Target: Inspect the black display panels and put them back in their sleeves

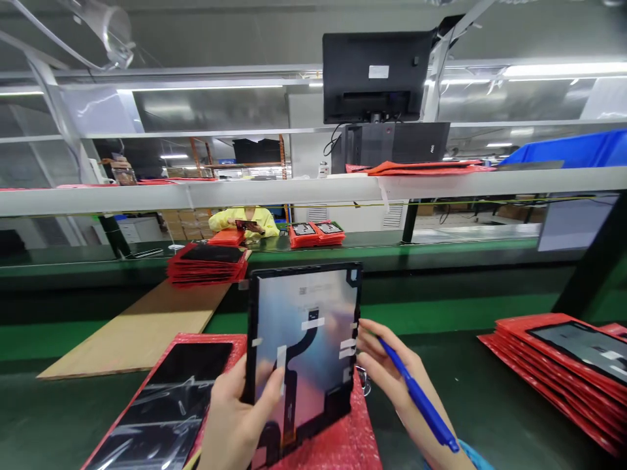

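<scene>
A tablet display panel (323, 372) is held up and tilted in front of me, its silvery back with black flex cables and white tape strips facing me. My left hand (238, 408) grips its lower left edge, thumb across the back. At the right edge, the fingers of my right hand (392, 372) touch the panel, while a blue pen (421, 398) is held in the same hand, pointing down toward my wrist. Below the panel lies a red bubble-wrap pouch (360, 437). To its left, a dark screen under clear film (181, 391) rests on another red pouch (151, 378).
Red pouches with panels are stacked on the right (553, 372), and another stack (206, 267) sits at the far end of a brown board (142, 326). A white shelf beam (274, 196) crosses ahead, below a monitor (372, 78). Beyond it sits a person in yellow (264, 219).
</scene>
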Demonstrator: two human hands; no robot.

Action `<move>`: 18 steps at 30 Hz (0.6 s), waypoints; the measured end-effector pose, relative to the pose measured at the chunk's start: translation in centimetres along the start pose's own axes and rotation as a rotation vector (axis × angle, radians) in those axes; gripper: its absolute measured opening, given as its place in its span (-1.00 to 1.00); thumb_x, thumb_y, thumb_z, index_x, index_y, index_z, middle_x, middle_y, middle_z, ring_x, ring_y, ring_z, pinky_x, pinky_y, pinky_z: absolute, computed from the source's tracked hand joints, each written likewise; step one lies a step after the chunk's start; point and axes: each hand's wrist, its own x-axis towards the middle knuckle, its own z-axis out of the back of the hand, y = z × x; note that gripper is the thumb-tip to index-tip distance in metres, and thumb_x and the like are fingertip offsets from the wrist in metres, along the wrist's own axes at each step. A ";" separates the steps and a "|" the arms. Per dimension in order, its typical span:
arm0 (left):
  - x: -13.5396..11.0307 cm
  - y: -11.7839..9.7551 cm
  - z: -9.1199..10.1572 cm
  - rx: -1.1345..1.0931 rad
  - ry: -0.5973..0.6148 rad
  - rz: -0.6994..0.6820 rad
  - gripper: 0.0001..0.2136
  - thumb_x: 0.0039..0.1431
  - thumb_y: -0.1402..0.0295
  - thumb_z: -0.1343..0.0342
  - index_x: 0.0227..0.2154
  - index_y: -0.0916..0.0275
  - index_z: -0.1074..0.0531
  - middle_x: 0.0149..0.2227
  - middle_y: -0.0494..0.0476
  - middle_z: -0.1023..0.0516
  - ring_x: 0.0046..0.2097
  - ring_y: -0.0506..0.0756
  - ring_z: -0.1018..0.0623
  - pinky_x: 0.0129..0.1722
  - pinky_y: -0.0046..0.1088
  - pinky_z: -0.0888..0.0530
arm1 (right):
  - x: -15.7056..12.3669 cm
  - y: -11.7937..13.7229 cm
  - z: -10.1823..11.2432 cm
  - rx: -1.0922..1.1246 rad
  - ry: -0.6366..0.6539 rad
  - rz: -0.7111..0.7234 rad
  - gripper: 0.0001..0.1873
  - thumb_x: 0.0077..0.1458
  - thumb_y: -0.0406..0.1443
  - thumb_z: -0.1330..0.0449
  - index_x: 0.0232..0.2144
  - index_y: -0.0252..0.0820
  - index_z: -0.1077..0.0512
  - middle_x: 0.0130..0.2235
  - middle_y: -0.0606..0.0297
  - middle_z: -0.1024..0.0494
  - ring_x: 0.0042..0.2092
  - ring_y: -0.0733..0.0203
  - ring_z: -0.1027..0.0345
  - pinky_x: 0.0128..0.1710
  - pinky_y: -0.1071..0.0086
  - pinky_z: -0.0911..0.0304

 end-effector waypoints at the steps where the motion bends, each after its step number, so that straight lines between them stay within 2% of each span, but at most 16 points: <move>1: 0.1 0.4 0.1 0.071 0.001 -0.089 -0.89 -0.11 0.24 -0.30 -0.52 0.13 -0.60 -0.52 0.03 -0.63 -0.46 0.13 -0.59 -0.41 -0.51 -0.50 | 0.0 0.0 -0.1 0.094 -0.026 0.009 -0.57 0.03 -0.21 -0.32 -0.03 -0.05 -0.38 0.05 0.20 -0.49 0.11 0.06 -0.31 0.09 0.26 -0.21; 3: 0.4 1.2 0.5 0.203 0.084 -0.324 -0.90 -0.03 0.35 -0.26 -0.41 0.09 -0.64 -0.49 0.05 -0.65 -0.49 0.11 -0.60 -0.41 -0.52 -0.51 | -0.1 0.0 -0.3 0.309 0.003 0.005 -0.52 0.06 -0.20 -0.30 0.05 0.02 -0.34 0.22 0.23 -0.33 0.25 0.04 -0.15 0.20 0.15 -0.09; 5: 1.0 2.1 0.9 0.313 0.295 -0.594 -0.63 0.04 0.52 -0.18 -0.09 0.05 -0.55 -0.27 0.09 -0.68 -0.32 0.12 -0.65 -0.24 -0.54 -0.52 | -0.4 0.1 -0.5 0.515 0.106 -0.046 -0.47 0.07 -0.11 -0.27 0.10 0.11 -0.30 0.28 0.26 -0.24 0.23 -0.03 -0.18 0.17 0.02 -0.12; 7: 1.6 2.9 1.2 0.398 0.531 -0.826 -0.39 0.07 0.65 -0.06 0.18 0.06 -0.25 0.01 0.14 -0.55 -0.03 0.15 -0.57 0.00 -0.47 -0.44 | -0.7 0.0 -0.4 0.637 0.198 -0.135 -0.45 0.02 0.03 -0.25 0.06 0.12 -0.35 0.26 0.25 -0.28 0.17 -0.09 -0.27 0.10 -0.05 -0.20; 9: 2.2 3.5 1.2 0.481 0.664 -0.971 -0.32 0.08 0.69 0.02 0.25 0.09 -0.06 0.14 0.16 -0.41 0.15 0.19 -0.40 0.12 -0.35 -0.35 | -0.9 -0.1 -0.2 0.655 0.203 -0.218 -0.44 -0.07 0.13 -0.25 -0.08 0.03 -0.48 0.14 0.18 -0.45 0.12 -0.13 -0.33 0.04 -0.06 -0.26; 11: 2.6 3.7 1.0 0.558 0.687 -1.038 -0.32 0.09 0.69 0.03 0.26 0.10 -0.04 0.15 0.17 -0.39 0.20 0.21 -0.33 0.15 -0.28 -0.32 | -1.2 -0.3 0.1 0.624 0.149 -0.261 -0.48 -0.13 0.13 -0.29 -0.21 -0.05 -0.54 -0.01 0.13 -0.58 0.08 -0.16 -0.37 -0.01 -0.04 -0.31; 14: 2.7 3.3 0.5 0.568 0.654 -1.051 -0.32 0.09 0.70 0.04 0.25 0.08 -0.06 0.11 0.17 -0.44 0.19 0.21 -0.34 0.16 -0.23 -0.30 | -1.4 -0.7 0.2 0.604 0.048 -0.251 -0.60 -0.18 0.01 -0.38 -0.31 -0.05 -0.55 -0.17 0.17 -0.65 0.01 -0.16 -0.44 -0.05 0.00 -0.34; 18: 0.7 2.4 -0.2 0.280 0.661 -1.039 -0.37 0.08 0.58 -0.13 0.21 0.07 -0.18 0.02 0.21 -0.52 0.11 0.28 -0.44 0.12 -0.08 -0.34 | -1.8 -1.2 -0.6 0.619 0.027 -0.215 -0.63 -0.30 -0.08 -0.46 -0.37 0.00 -0.53 -0.24 0.23 -0.67 -0.05 -0.16 -0.48 -0.07 0.03 -0.35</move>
